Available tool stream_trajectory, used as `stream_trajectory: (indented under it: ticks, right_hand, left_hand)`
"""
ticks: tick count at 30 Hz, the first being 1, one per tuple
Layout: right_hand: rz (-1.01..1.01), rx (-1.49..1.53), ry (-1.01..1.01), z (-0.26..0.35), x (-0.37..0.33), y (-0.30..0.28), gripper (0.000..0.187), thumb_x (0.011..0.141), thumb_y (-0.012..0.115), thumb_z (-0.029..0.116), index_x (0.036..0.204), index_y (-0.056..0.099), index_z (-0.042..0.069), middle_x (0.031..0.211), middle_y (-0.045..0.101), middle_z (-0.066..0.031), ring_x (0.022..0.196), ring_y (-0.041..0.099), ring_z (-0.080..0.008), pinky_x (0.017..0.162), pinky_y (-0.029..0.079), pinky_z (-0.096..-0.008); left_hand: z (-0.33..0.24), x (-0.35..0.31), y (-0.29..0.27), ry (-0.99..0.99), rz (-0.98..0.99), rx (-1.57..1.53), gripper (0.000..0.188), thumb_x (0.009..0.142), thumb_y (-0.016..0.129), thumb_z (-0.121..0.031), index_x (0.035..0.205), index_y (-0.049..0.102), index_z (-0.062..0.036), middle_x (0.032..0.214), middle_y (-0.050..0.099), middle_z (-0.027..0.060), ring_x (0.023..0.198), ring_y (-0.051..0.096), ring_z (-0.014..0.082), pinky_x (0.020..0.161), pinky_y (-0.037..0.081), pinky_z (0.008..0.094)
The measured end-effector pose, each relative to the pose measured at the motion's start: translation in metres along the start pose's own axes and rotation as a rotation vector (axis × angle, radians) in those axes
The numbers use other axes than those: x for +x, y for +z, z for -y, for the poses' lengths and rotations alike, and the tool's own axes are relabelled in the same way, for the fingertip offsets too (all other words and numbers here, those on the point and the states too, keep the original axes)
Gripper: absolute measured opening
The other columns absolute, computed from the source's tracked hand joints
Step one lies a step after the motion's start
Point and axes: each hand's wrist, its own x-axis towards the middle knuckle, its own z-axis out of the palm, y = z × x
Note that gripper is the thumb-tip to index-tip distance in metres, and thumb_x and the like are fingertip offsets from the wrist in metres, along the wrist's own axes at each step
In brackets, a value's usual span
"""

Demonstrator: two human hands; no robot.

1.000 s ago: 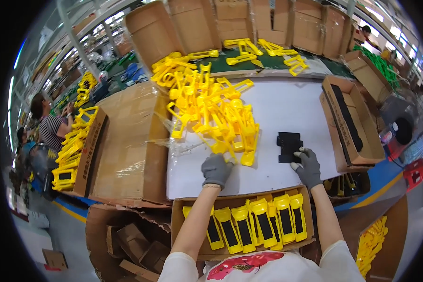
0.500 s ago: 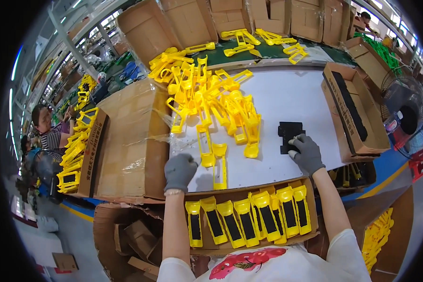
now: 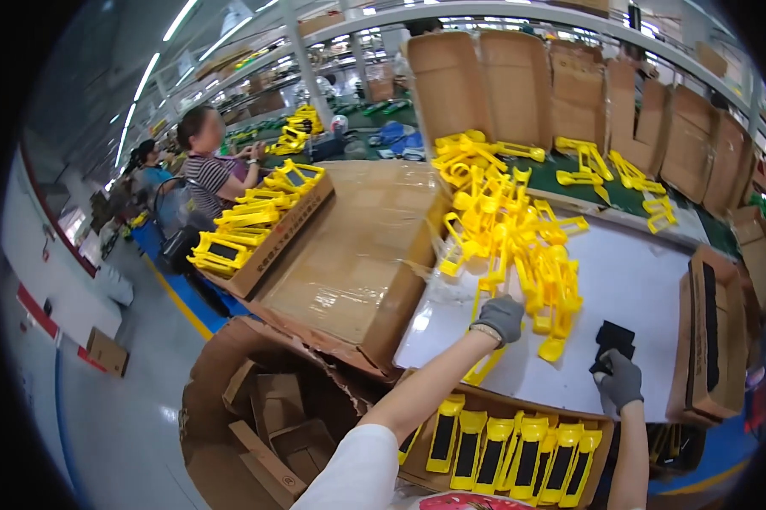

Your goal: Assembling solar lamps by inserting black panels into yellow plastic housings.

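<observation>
My left hand, in a grey glove, is curled at the near end of a heap of yellow plastic frames. Its fingertips are hidden among the frames, so what it grips cannot be made out. In its grey glove, my right hand pinches the near edge of a flat black piece. That edge lies against a small stack of black pieces on the white board. Directly in front of me is a cardboard tray, holding a row of yellow frames fitted with black strips.
A long open carton with black strips stands at the right. To the left are a taped box and a carton of finished-looking yellow frames. Scrap cardboard fills a large box. A person in a striped top sits beyond.
The view has swung left. My left hand has reached forward to the yellow frames. My right hand has drawn a black piece toward the near edge of the stack.
</observation>
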Motion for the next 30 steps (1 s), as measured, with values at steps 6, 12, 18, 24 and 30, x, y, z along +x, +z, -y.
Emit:
stream_trajectory:
  ticks: [6, 12, 18, 24, 30]
  right_hand:
    - [-0.042, 0.025, -0.039, 0.009, -0.005, 0.002, 0.035, 0.071, 0.073, 0.016, 0.105, 0.064, 0.013, 0.095, 0.068, -0.0113, 0.086, 0.066, -0.0295, 0.076, 0.053, -0.0368]
    - [-0.298, 0.409, -0.066, 0.029, -0.017, -0.019, 0.041, 0.078, 0.063, -0.002, 0.118, 0.058, 0.008, 0.105, 0.066, -0.0099, 0.095, 0.064, -0.0193, 0.079, 0.049, -0.0288]
    - [-0.164, 0.738, 0.127, 0.081, -0.042, -0.034, 0.022, 0.082, 0.063, 0.001, 0.103, 0.059, 0.004, 0.079, 0.059, -0.0014, 0.049, 0.052, -0.0058, 0.043, 0.042, -0.0217]
    - [-0.143, 0.946, 0.081, 0.096, -0.064, -0.022, 0.012, 0.084, 0.067, 0.011, 0.090, 0.060, 0.005, 0.070, 0.056, 0.0008, 0.050, 0.048, -0.0047, 0.044, 0.037, -0.0192]
    - [-0.003, 1.095, 0.201, 0.139, -0.080, -0.041, 0.014, 0.086, 0.064, 0.015, 0.089, 0.055, 0.004, 0.065, 0.057, -0.0011, 0.047, 0.051, -0.0059, 0.041, 0.037, -0.0185]
  left_hand:
    - [0.016, -0.067, -0.075, -0.141, -0.308, -0.459, 0.026, 0.074, 0.065, -0.020, 0.097, 0.060, -0.0087, 0.097, 0.064, 0.0151, 0.090, 0.063, 0.0326, 0.079, 0.049, 0.0408]
    - [0.027, -0.119, -0.058, -0.254, -0.403, -1.181, 0.024, 0.075, 0.065, 0.000, 0.097, 0.054, -0.0038, 0.087, 0.063, 0.0094, 0.084, 0.064, 0.0174, 0.070, 0.055, 0.0307]
    - [-0.002, -0.171, -0.036, -0.345, -0.156, -1.906, 0.034, 0.085, 0.062, 0.003, 0.119, 0.059, 0.0000, 0.103, 0.064, 0.0114, 0.081, 0.067, 0.0197, 0.073, 0.058, 0.0290]
    - [-0.011, -0.185, -0.026, -0.461, -0.053, -1.743, 0.025, 0.088, 0.065, -0.011, 0.112, 0.064, -0.0020, 0.100, 0.066, 0.0066, 0.084, 0.066, 0.0153, 0.070, 0.058, 0.0276]
    - [-0.024, -0.193, -0.014, -0.384, 0.024, -1.854, 0.032, 0.089, 0.063, -0.010, 0.120, 0.058, -0.0004, 0.103, 0.065, 0.0086, 0.085, 0.068, 0.0185, 0.073, 0.057, 0.0251]
